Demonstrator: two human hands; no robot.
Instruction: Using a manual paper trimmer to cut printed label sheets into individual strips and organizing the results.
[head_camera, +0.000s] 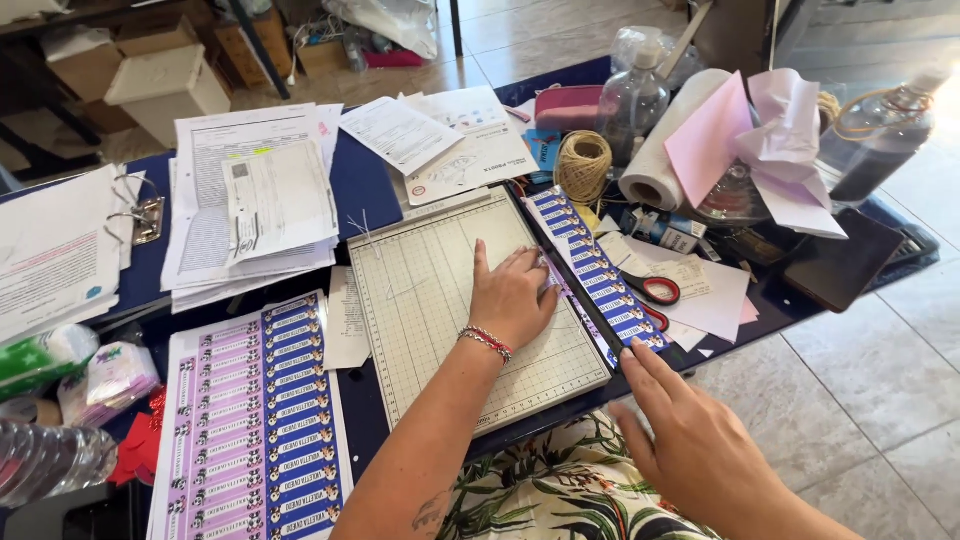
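My left hand (512, 295) lies flat on the gridded board of a paper cutter (430, 300), its fingers pressing a narrow strip of purple and blue labels (590, 265) against the cutter's right edge. My right hand (690, 435) is at the near end of the cutter's black blade arm (580, 290), fingertips touching its handle end. A bead bracelet circles my left wrist. A full sheet of the same blue and purple labels (255, 430) lies on the table to the left of the cutter.
Red-handled scissors (655, 292) lie right of the strip. Behind it stand a twine ball (583, 165), a paper towel roll (665, 150), clear bottles (632, 100) and pink paper (715, 135). Stacks of printed papers (255, 210) and a binder (60, 250) fill the left.
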